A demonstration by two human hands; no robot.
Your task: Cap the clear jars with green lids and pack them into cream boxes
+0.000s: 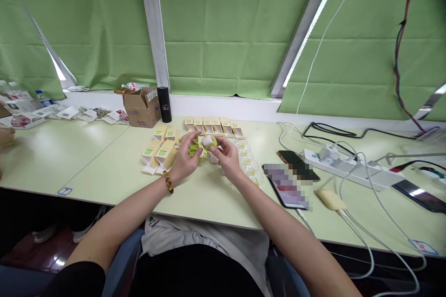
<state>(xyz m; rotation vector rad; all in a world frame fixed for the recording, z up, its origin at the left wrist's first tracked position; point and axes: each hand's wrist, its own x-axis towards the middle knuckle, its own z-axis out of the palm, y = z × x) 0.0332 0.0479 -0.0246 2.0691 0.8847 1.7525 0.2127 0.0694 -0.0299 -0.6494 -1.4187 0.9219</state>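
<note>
Fingers [220,149] of the right hand [229,160] closed on a small rounded piece [208,141], pale on top, green at the side; it is held up near the middle of the frame, above the table [104,171]. Left hand [184,160] just beside it, thumb and fingers curved and set apart, moderately wide; cannot tell whether they touch anything. Green cups [193,148] show in that gap, partly hidden by the hand. Beaded bracelet [167,182] on the left wrist.

Left of centre: cream cartons [166,152], flaps open, green squares on their faces. Above the hands, a row of like boxes [208,126] runs across the frame. Just right of the right hand, clear plastic cups [248,161] with yellow inside, some overlapped by the hand.

Right of frame: a phone [284,190] with blurred screen, a second, dark handset [299,166] above it, a white power strip [348,167] with cables plugged in, a pale yellow block [331,198] with a white cable.

Upper left of centre: cardboard carton [142,107], top open, with a black cylinder [164,104] upright at its side. Far left: small packets on white cards [69,112]; another person's hand [6,138] at the edge, mostly cut off. Green blinds [237,28] across the top.
</note>
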